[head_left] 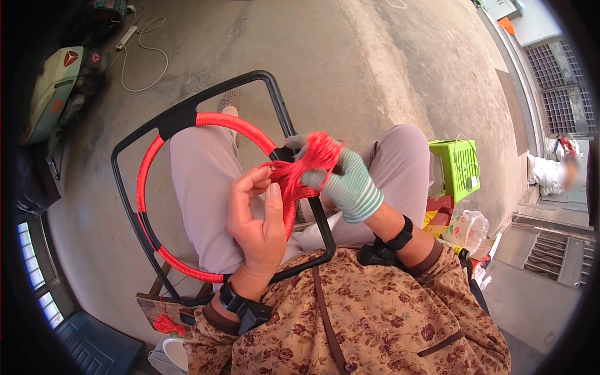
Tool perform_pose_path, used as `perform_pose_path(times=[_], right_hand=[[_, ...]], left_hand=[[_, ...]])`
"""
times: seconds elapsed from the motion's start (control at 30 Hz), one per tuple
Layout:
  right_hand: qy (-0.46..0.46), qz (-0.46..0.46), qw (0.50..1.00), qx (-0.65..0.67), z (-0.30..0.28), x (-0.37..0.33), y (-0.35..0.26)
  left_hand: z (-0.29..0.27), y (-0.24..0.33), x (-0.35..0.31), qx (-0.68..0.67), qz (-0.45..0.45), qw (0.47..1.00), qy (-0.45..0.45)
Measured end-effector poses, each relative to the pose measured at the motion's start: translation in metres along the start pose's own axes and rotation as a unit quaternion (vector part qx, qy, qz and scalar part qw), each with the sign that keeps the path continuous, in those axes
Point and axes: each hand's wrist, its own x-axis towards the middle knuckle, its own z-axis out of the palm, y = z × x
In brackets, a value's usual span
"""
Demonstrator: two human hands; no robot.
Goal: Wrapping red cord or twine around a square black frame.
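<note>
One half-wrapped red ring (212,125)

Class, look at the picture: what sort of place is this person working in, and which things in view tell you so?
Probably an outdoor yard or open work area beside a building: a bare concrete floor, a parked scooter by a loose white cable, and a green plastic stool among bags.

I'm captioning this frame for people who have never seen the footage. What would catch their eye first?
The bright red cord at the centre, bunched between the bare left hand and the gloved right hand. It wraps a ring inside a black frame resting across the person's lap. A lime-green stool stands at the right.
</note>
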Motion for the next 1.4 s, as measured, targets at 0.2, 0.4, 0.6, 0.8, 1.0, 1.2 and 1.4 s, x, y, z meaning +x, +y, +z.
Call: perform_pose_path(times=[0.2,0.4,0.6,0.8,1.0,1.2,1.4], right_hand=[[0.071,0.039,0.965,0.249,-0.027,0.000,0.019],[0.053,0.092,0.993,0.053,-0.032,-0.012,-0.002],[0.049,0.057,0.980,-0.185,-0.023,-0.015,-0.008],[0.047,0.050,0.890,-0.451,-0.040,-0.012,0.002],[0.022,0.117,0.892,-0.436,-0.054,-0.005,0.006],[0.235,0.140,0.933,0.233,-0.090,-0.002,0.046],[0.182,0.159,0.970,0.010,-0.075,-0.004,0.026]], left_hand=[[-0.002,-0.006,0.002,0.001,-0.084,0.995,-0.047],[-0.003,-0.006,0.005,-0.126,-0.216,0.962,-0.110],[-0.001,-0.005,0.004,-0.199,-0.304,0.927,-0.092],[-0.002,-0.002,0.005,-0.204,-0.326,0.917,-0.105],[-0.002,-0.002,0.005,-0.206,-0.329,0.915,-0.107],[-0.003,-0.001,0.005,-0.221,-0.344,0.907,-0.103],[-0.005,-0.003,0.005,-0.239,-0.361,0.895,-0.108]])
